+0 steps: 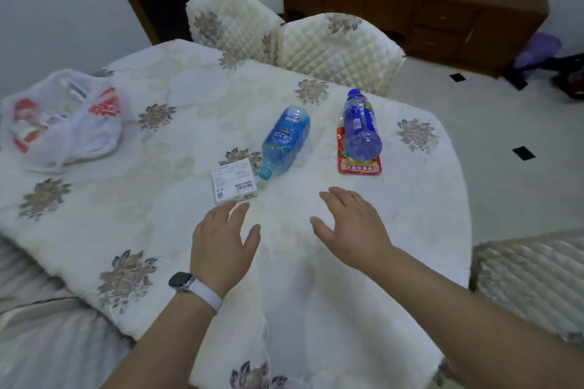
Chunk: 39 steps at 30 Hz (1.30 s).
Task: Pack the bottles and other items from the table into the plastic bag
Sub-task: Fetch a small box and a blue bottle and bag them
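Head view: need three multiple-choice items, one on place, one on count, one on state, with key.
1. Where does the red packet lie?
A. Under the dark blue bottle
B. On a chair
C. On the floor

2. How many bottles lie on the table?
A. One
B. Two
C. Four

3. What state are the hands in?
A. Both open, holding nothing
B. Both gripping bottles
C. Both clenched into fists

Key:
1 A: the dark blue bottle rests across the packet.
2 B: only the dark blue one and the light blue bottle are there.
3 A: the left hand and right hand hover over the table with fingers spread.
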Each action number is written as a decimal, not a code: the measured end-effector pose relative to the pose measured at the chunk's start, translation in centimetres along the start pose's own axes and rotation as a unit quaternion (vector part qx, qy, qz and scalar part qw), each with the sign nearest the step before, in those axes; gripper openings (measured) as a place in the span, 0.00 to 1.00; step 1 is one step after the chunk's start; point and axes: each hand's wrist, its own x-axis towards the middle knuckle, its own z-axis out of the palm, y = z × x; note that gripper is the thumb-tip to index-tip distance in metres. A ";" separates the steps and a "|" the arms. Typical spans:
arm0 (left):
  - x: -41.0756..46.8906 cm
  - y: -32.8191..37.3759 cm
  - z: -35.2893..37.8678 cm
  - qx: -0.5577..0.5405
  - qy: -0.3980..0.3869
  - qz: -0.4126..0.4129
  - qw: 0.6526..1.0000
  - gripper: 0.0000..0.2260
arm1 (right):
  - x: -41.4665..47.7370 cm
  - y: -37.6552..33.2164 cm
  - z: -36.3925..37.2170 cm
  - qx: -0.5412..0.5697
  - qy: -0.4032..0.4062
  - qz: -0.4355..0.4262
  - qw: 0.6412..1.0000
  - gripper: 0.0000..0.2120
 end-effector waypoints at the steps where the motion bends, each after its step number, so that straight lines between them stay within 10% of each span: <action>1: 1.2 -0.6 0.7 -0.007 -0.005 -0.024 1.000 0.26 | 1.9 0.1 0.5 0.004 -0.005 0.001 1.000 0.29; 8: 8.8 -3.8 6.0 -0.071 -0.023 -0.211 0.975 0.25 | 13.9 0.3 3.1 0.087 -0.017 0.043 0.995 0.28; 17: 12.4 -5.4 10.6 -0.143 -0.073 -0.364 0.917 0.47 | 25.4 -1.3 5.7 0.308 -0.009 0.194 0.931 0.43; 33: 14.3 -4.6 9.7 -0.133 -0.061 -0.350 0.925 0.49 | 28.3 -2.2 6.1 0.083 -0.130 0.063 0.986 0.48; 39: 14.5 -4.0 8.2 -0.255 -0.042 -0.367 0.893 0.17 | 25.1 -0.6 5.5 0.064 -0.145 0.070 0.985 0.40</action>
